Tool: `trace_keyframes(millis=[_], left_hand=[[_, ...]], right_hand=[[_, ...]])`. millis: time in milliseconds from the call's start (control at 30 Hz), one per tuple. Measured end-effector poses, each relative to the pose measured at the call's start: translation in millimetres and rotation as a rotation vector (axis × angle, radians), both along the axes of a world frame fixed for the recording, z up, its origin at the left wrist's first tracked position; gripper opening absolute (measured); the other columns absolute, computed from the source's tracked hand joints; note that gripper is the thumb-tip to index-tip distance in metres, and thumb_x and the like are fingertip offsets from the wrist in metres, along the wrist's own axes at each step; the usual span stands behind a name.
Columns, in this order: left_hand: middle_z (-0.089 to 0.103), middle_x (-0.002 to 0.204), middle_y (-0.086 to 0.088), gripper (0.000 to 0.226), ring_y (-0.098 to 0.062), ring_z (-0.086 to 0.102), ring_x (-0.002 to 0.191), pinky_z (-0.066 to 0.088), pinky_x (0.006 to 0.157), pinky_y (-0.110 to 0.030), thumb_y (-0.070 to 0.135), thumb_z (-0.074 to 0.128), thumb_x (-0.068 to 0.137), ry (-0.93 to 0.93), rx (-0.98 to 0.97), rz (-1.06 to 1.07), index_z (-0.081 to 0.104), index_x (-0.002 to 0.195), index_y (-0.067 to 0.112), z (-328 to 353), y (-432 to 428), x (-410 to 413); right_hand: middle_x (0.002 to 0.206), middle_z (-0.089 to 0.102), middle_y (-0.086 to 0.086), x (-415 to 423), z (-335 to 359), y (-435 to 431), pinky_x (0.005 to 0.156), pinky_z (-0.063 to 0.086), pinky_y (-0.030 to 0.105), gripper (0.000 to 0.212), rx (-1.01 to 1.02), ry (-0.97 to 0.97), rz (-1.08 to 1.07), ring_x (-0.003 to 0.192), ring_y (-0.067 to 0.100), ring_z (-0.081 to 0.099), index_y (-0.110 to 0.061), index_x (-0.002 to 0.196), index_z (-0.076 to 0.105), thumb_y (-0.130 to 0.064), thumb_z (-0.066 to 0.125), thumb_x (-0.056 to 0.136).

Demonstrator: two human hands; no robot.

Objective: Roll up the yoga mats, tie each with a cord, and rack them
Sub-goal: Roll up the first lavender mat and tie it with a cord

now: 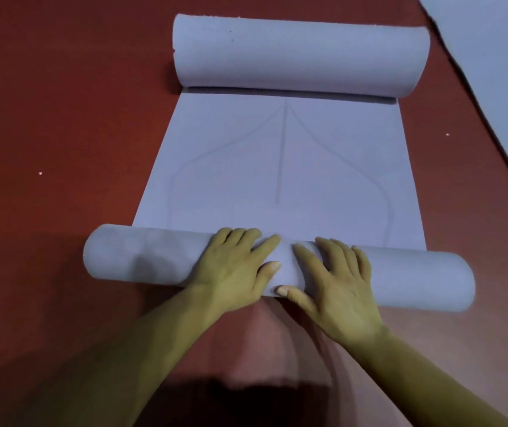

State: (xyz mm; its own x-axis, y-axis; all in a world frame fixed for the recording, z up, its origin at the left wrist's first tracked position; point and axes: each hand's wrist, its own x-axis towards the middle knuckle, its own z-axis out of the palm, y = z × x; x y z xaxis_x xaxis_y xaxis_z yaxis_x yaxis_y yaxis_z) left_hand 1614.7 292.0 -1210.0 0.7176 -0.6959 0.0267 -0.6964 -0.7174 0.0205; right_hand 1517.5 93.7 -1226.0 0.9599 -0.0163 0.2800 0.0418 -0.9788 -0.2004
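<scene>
Roll (142, 257): near end of mat (280, 167), lying crosswise on floor (46, 118).
Left hand (237, 266): flat, fingers straight, pressing roll's middle.
Right hand (336, 282): flat, pressing roll just beside left.
Handling: probably light, soft, springy; apt to uncurl if released.
Hold: palms on top, better spread wider.

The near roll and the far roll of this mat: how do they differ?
The near roll lies under the left hand and right hand, which press on it; the far roll is untouched. The far roll looks thicker than the near roll. Both are pale lilac, lie crosswise on the red floor, and join the same flat stretch of mat.
</scene>
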Motion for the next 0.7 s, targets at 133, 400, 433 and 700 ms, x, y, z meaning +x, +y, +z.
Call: trace_keyframes(millis=[133,400,433,700], left_hand=[[0.067,0.12,-0.008,0.055,-0.03,0.064,0.104,0.048,0.093,-0.043,0.049,0.036,0.097,0.002,-0.086,0.044,0.062,0.133,0.015,3.1,-5.4,13.4],[0.064,0.121,-0.012,0.043,-0.033,0.062,0.105,0.047,0.091,-0.047,0.04,0.043,0.098,-0.135,-0.154,0.067,0.066,0.126,0.015,-10.3,-9.5,9.2],[0.065,0.118,-0.011,0.043,-0.032,0.062,0.101,0.047,0.089,-0.047,0.04,0.041,0.098,-0.135,-0.12,0.079,0.066,0.125,0.017,-9.9,-12.4,15.7],[0.065,0.119,-0.01,0.049,-0.03,0.062,0.104,0.044,0.092,-0.046,0.044,0.037,0.098,-0.071,-0.181,0.128,0.066,0.124,0.015,-3.0,-25.0,44.1]], right_hand=[[0.133,0.06,0.015,14.7,-4.3,-8.0,0.105,0.036,0.052,0.076,-0.009,0.019,0.025,0.121,0.038,0.057,-0.02,0.136,0.063,-0.078,0.045,0.089],[0.132,0.061,0.014,31.8,0.3,-13.6,0.105,0.036,0.051,0.073,-0.025,0.0,0.03,0.123,0.035,0.056,-0.018,0.135,0.063,-0.075,0.044,0.092],[0.135,0.058,0.014,29.8,-0.2,-13.5,0.106,0.035,0.051,0.073,-0.026,-0.011,0.023,0.126,0.035,0.054,-0.018,0.135,0.062,-0.074,0.045,0.092],[0.132,0.057,0.013,38.5,-10.0,-21.5,0.109,0.034,0.051,0.075,-0.084,-0.038,0.023,0.124,0.036,0.052,-0.014,0.137,0.06,-0.073,0.049,0.091]])
